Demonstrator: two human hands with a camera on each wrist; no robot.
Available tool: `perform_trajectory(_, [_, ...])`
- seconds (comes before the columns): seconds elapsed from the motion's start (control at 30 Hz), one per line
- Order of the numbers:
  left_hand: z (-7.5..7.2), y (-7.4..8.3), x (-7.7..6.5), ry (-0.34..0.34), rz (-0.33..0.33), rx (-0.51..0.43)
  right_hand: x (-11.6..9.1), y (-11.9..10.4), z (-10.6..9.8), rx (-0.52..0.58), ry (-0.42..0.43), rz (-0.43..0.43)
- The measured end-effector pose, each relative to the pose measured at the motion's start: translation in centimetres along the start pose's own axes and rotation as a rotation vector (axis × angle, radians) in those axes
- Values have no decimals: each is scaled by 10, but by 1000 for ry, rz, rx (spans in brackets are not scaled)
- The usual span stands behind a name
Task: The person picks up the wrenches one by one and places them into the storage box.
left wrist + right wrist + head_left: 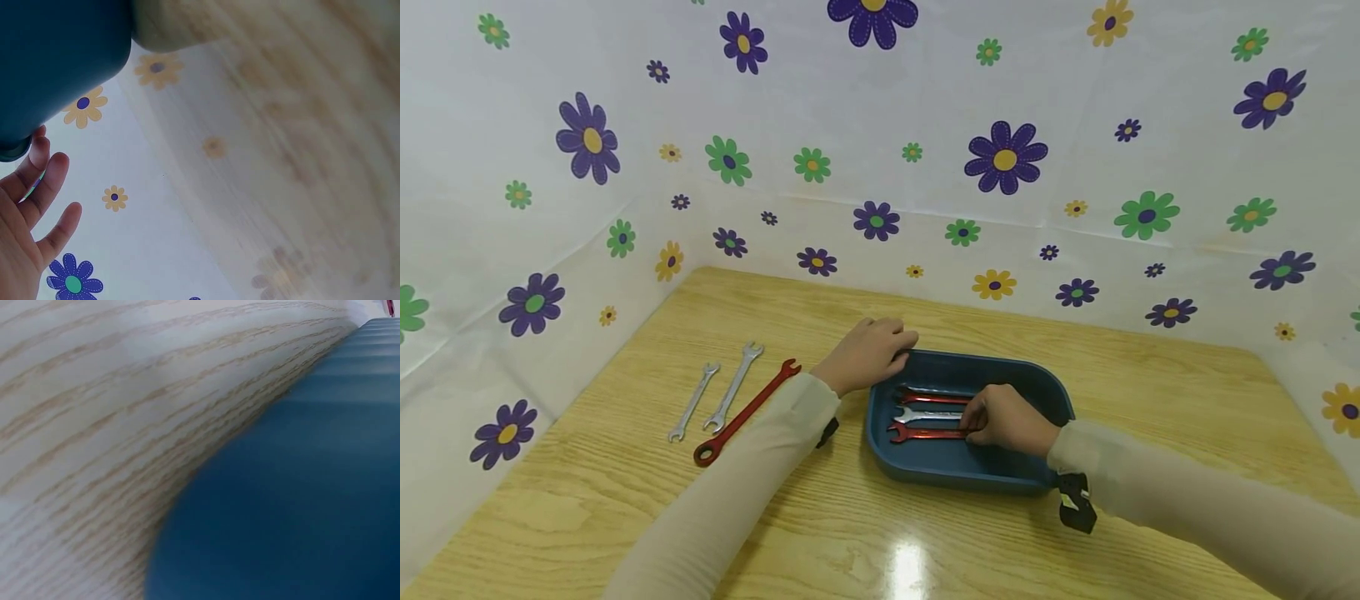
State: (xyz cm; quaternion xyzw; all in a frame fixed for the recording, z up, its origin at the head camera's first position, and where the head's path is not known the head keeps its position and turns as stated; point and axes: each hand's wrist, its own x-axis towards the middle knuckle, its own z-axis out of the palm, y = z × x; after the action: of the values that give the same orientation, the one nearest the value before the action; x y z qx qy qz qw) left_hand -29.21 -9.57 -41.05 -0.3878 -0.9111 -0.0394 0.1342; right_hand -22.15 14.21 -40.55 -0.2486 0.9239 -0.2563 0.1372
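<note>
In the head view, a dark blue tray [962, 479] holds two red wrenches and a silver wrench [928, 415], lying side by side. My right hand [1011, 421] reaches into the tray and pinches the near red wrench [925, 433] by its right part. The other red wrench [928, 398] lies farthest back, its right end hidden behind the hand. My left hand [868, 354] rests at the tray's far left corner; the left wrist view shows its fingers [50, 187] fairly straight, touching the rim. Only the tray's outer wall [294, 506] fills the right wrist view, without the hand.
Left of the tray on the wood-grain table [820, 525] lie a small silver wrench [694, 402], a larger silver wrench [734, 387] and a long red ratchet wrench [748, 410]. A white flowered cloth [925, 108] stands behind and at the sides.
</note>
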Motion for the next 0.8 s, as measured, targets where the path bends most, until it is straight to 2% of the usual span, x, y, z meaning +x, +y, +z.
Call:
perform_trajectory(0.47, [0, 0, 0, 1, 0, 4, -1, -2, 0, 5, 19, -9])
perform_trajectory(0.8, [-2, 1, 0, -20, -6, 4, 2, 0, 2, -15, 28, 16])
